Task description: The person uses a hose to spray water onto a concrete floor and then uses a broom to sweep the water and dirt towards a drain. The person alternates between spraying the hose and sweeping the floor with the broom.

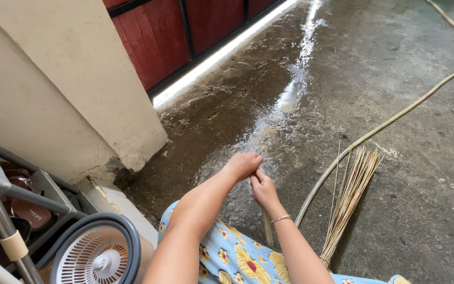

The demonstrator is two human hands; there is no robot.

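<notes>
Two hands meet over the wet concrete floor (395, 94): the left hand (243, 165) is curled shut at the top of a thin bundle of broom sticks (267, 226), and the right hand (264, 189) is closed round the same bundle just below it, at its 5 o'clock. A bracelet (280, 218) circles the right wrist. A loose stick broom (350, 197) lies at the hands' 3 o'clock, beside a garden hose (395, 121). Gripping close together seems wise, so the thin sticks stay aligned and do not splay.
</notes>
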